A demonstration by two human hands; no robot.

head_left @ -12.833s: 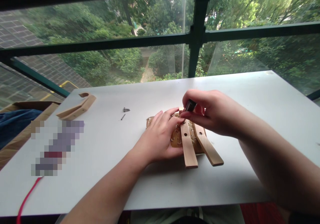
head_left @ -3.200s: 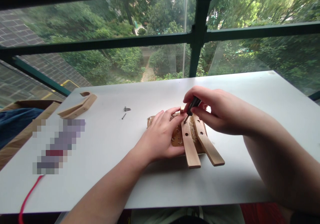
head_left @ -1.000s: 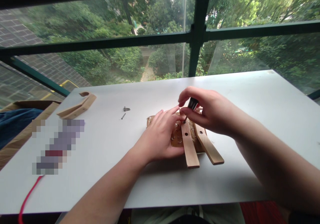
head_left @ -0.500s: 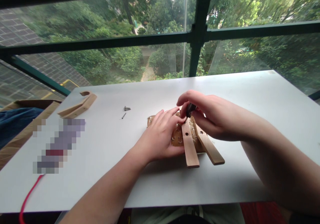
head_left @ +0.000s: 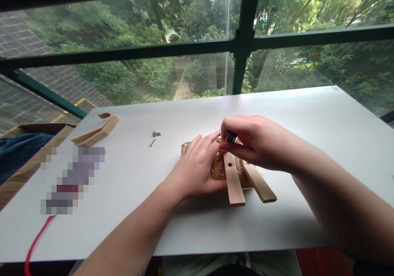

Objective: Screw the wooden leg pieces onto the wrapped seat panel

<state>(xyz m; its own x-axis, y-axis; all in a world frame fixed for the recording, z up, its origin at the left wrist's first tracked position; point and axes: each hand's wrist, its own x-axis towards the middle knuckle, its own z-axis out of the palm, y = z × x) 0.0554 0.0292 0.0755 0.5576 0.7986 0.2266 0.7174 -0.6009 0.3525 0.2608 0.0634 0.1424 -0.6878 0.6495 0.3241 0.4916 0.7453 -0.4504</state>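
A brown, glossy block [head_left: 218,170] with pale marks and small holes lies on the white table. Across it rest two flat wooden slats; the nearer-left slat [head_left: 235,187] shows a dark hole, and the other slat [head_left: 261,185] angles out to the right. My left hand [head_left: 198,161] spans the block's left part, fingers over the far side and thumb along the near side. In my closed right hand [head_left: 246,138] is a short black handle, which looks like a screwdriver [head_left: 230,136], above the far end of the left slat. Its tip is hidden.
Several screws [head_left: 156,134] lie in a small pile, with a single screw [head_left: 152,143] beside them. A curved wooden piece [head_left: 98,132] sits at the table's far left. A red cord [head_left: 33,245] hangs over the front edge. A cardboard box [head_left: 61,134] stands left of the table.
My right hand has turned and its fingers have curled tighter, so the black handle now points up more toward me. My left hand, the block and the slats look nearly the same.
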